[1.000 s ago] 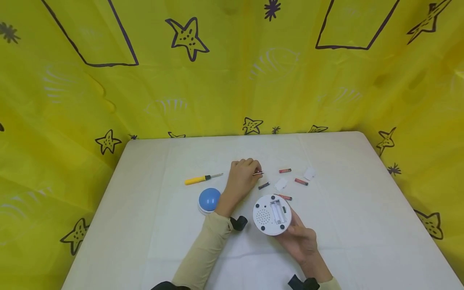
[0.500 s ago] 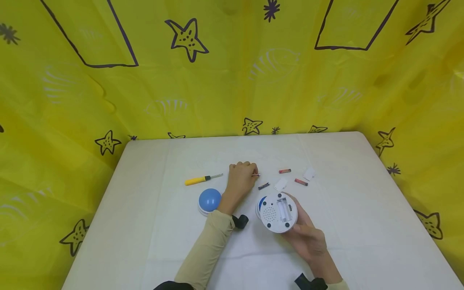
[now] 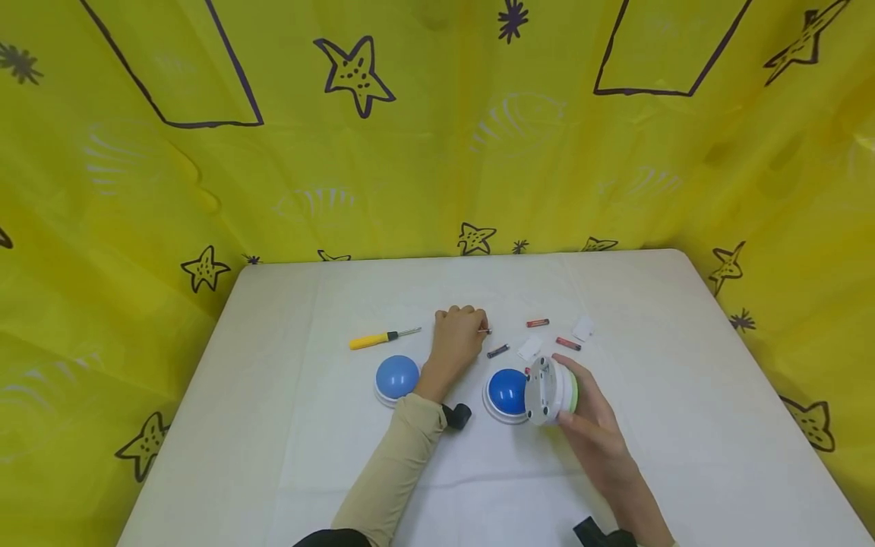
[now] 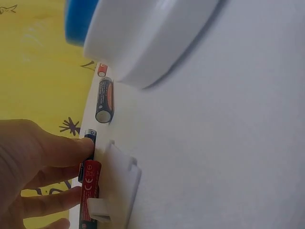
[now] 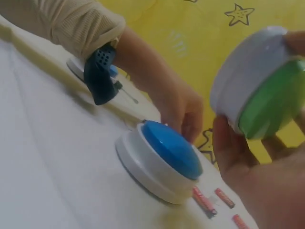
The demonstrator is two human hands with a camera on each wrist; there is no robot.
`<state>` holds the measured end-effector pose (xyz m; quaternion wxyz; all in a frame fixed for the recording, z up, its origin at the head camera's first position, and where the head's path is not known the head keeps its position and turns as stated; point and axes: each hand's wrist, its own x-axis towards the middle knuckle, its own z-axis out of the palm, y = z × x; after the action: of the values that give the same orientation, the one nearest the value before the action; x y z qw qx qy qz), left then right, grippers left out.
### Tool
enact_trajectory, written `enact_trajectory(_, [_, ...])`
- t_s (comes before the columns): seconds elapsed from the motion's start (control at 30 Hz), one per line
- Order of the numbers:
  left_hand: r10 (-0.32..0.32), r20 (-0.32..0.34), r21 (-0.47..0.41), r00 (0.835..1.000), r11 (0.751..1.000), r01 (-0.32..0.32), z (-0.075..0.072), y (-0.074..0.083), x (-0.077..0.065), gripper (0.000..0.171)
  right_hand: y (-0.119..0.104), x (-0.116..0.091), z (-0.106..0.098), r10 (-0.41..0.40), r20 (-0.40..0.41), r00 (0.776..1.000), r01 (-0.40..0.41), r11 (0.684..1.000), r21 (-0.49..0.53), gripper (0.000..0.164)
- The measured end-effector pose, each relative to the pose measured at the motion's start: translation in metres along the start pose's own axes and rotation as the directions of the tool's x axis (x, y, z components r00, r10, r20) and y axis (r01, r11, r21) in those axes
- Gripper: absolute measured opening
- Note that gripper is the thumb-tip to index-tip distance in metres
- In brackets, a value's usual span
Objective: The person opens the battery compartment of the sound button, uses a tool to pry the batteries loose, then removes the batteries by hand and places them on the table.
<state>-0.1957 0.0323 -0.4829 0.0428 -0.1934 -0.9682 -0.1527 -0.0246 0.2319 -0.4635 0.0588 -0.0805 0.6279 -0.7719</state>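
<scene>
My left hand [image 3: 456, 342] rests low over the tabletop and pinches a battery [image 4: 89, 136] between thumb and fingers. Beside that hand, in the left wrist view, are a red battery [image 4: 89, 181] and a white battery cover [image 4: 121, 181]. Raised above the table, my right hand [image 3: 598, 425] grips a round white push button [image 3: 544, 391] with a green dome [image 5: 274, 98]. Its base, with the battery compartment, is turned to the left. A dark blue domed button [image 3: 508, 391] stands on the table just left of it, partly covered in the head view.
Left of my left wrist stands a lighter blue button [image 3: 396, 377], with a yellow screwdriver [image 3: 372, 340] behind it. Red batteries [image 3: 538, 323], a dark battery [image 3: 497, 351] and white covers [image 3: 583, 328] lie scattered to the right. A yellow curtain [image 3: 437, 152] hangs behind the table.
The right hand has moved right and turned the green button, so its base swings from facing up to facing left. The dark blue button has come into view. My left hand has shifted slightly left.
</scene>
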Motion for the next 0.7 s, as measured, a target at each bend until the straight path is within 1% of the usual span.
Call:
enact_trajectory(0.1, [-0.005,0.01,0.016,1.0,1.0,0.005,0.001,0.0,0.0,0.007,-0.006,0.0,0.0,0.004,-0.078,0.997,-0.012,0.994,-0.105,0.069])
enact_trajectory(0.2, [0.001,0.021,0.039,1.0,0.999,-0.002,0.003,0.0,0.001,0.007,-0.012,-0.001,0.0,0.018,-0.157,0.987,-0.052,0.974,-0.219,0.071])
enact_trajectory(0.27, [0.008,0.024,0.058,1.0,0.998,-0.009,0.004,0.001,0.002,0.008,-0.015,-0.002,-0.001,0.02,-0.206,0.978,-0.085,0.946,-0.313,0.073])
enact_trajectory(0.33, [0.011,0.023,0.075,1.0,0.997,-0.013,0.005,0.002,0.002,0.009,-0.017,-0.001,-0.002,0.011,-0.239,0.971,-0.108,0.912,-0.397,0.074])
enact_trajectory(0.4, [0.009,0.019,0.098,1.0,0.995,-0.01,0.005,0.002,0.002,0.011,-0.018,0.0,-0.005,-0.004,-0.255,0.967,-0.124,0.867,-0.483,0.075])
enact_trajectory(0.5, [0.004,0.012,0.127,1.0,0.992,-0.006,0.002,0.004,0.001,0.014,-0.018,0.001,-0.009,-0.026,-0.265,0.964,-0.144,0.788,-0.599,0.077])
enact_trajectory(0.6, [0.006,0.015,0.146,1.0,0.989,-0.009,-0.005,0.009,-0.002,0.018,-0.016,0.001,-0.015,-0.047,-0.26,0.965,-0.156,0.693,-0.704,0.079])
enact_trajectory(0.7, [0.018,0.02,0.165,1.0,0.986,-0.021,-0.018,0.016,-0.008,0.021,-0.013,0.0,-0.022,-0.097,-0.234,0.967,-0.133,0.592,-0.795,0.08])
